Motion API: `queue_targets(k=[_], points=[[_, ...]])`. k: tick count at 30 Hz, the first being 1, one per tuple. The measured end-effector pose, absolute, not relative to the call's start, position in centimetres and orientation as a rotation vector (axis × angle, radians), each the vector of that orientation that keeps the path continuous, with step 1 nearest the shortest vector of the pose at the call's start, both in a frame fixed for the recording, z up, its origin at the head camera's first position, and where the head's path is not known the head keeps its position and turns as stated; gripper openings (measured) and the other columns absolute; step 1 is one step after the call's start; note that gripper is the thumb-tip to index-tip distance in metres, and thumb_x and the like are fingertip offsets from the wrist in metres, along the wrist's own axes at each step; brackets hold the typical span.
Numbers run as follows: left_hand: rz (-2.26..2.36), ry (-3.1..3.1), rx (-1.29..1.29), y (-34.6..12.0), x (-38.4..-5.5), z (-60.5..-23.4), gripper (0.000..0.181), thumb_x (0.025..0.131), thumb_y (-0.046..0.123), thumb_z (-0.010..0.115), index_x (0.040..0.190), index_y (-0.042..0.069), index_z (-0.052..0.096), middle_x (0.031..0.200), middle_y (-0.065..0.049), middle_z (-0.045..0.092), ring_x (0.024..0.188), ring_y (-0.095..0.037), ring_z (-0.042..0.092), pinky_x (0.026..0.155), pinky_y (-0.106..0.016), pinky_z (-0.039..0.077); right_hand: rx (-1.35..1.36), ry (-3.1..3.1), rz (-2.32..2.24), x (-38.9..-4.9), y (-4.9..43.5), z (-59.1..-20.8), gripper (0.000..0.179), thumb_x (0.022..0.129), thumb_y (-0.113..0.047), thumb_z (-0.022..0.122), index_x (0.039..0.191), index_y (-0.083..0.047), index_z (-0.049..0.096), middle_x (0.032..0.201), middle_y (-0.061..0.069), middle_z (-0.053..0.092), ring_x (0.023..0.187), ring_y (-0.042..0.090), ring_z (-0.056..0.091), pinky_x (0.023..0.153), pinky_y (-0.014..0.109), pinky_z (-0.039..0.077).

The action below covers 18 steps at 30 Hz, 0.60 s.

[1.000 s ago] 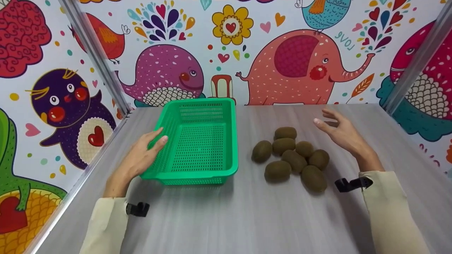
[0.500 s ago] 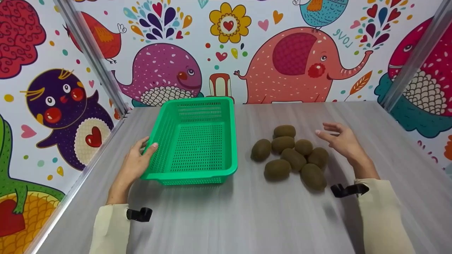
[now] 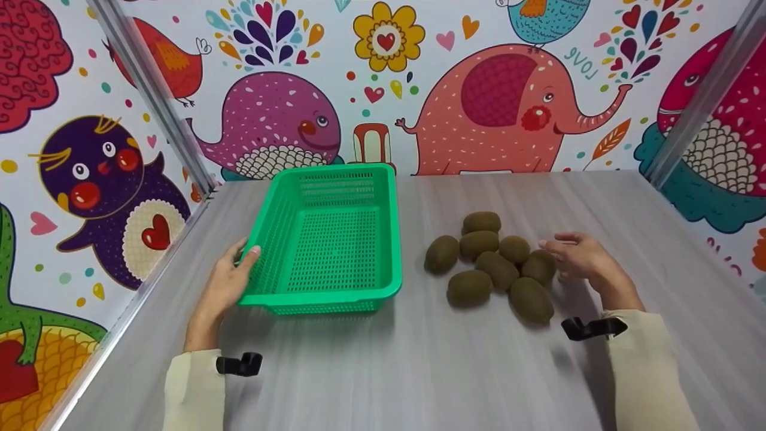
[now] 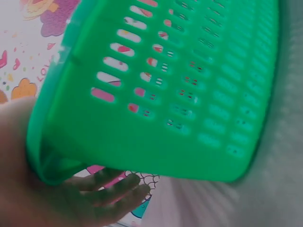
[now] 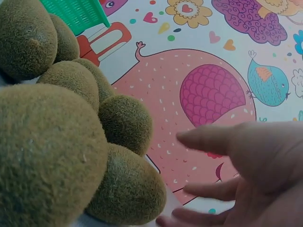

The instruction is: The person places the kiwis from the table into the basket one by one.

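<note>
A green perforated plastic basket (image 3: 335, 296) stands on the left of the table. My left hand (image 3: 226, 280) holds its left rim, thumb over the edge and fingers along the outside. In the left wrist view those fingers (image 4: 118, 196) show beyond the basket wall (image 4: 118, 137), while the thumb is hidden. To the right of the basket lie several brown fuzzy kiwis (image 3: 497, 271) in a loose cluster. My right hand (image 3: 589, 261) is beside the rightmost kiwi (image 3: 538, 267), fingers spread and holding nothing. In the right wrist view its fingertips come close to a kiwi (image 5: 130, 187).
The grey wood-grain table (image 3: 419, 365) reaches back to a wall (image 3: 383, 90) printed with cartoon animals. Metal posts (image 3: 152, 90) stand at the corners. Black camera mounts (image 3: 239, 364) are strapped to both wrists.
My left hand has drawn back from over the basket's left side and taken hold of its rim. My right hand has come down toward the rightmost kiwi. The kiwis have stayed put.
</note>
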<state>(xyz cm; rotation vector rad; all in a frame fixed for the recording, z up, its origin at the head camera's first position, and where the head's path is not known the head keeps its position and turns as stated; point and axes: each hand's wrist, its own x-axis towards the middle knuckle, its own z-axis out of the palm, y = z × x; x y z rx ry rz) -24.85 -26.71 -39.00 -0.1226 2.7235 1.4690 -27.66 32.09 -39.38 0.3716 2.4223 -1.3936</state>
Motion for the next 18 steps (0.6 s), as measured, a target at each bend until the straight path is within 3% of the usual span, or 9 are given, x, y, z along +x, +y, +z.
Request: queue_targets(k=[5, 10, 15, 18], points=[[1.539, 2.727, -0.138, -26.6, -24.8, -39.1, 0.067, 0.108, 0.041, 0.037, 0.161, 0.008, 0.013, 0.163, -0.031, 0.017, 0.151, -0.046, 0.02, 0.122, -0.06, 0.024, 0.415, 2.395, -1.355, -27.6, 32.3, -39.5, 0.094, 0.096, -0.052, 0.061, 0.157, 0.004, 0.015, 0.151, 0.03, 0.034, 0.129, 0.037, 0.042, 0.103, 0.038, 0.052], [1.548, 2.735, -0.164, -26.5, -24.7, -38.9, 0.063, 0.108, 0.037, 0.039, 0.161, 0.008, 0.018, 0.158, -0.031, 0.028, 0.147, -0.045, 0.03, 0.119, -0.059, 0.03, 0.414, 2.388, -1.277, -27.5, 32.0, -39.8, 0.098, 0.092, -0.056, 0.064, 0.155, 0.004, 0.019, 0.149, 0.031, 0.036, 0.127, 0.037, 0.044, 0.09, 0.03, 0.052], [1.547, 2.714, -0.153, -27.0, -24.3, -38.3, 0.06, 0.109, 0.035, 0.038, 0.159, 0.005, 0.023, 0.151, -0.031, 0.041, 0.14, -0.042, 0.042, 0.114, -0.054, 0.037, 0.363, 2.405, -1.251, -27.3, 31.8, -40.0, 0.103, 0.092, -0.057, 0.064, 0.153, 0.011, 0.017, 0.15, 0.037, 0.035, 0.133, 0.041, 0.046, 0.09, 0.033, 0.056], [1.552, 2.682, -0.156, -27.4, -23.9, -37.8, 0.059, 0.109, 0.035, 0.038, 0.158, 0.003, 0.027, 0.152, -0.03, 0.04, 0.139, -0.039, 0.042, 0.116, -0.052, 0.036, 0.357, 2.417, -1.22, -27.3, 31.7, -40.0, 0.104, 0.091, -0.057, 0.065, 0.152, 0.012, 0.018, 0.148, 0.036, 0.038, 0.13, 0.04, 0.048, 0.099, 0.038, 0.053]])
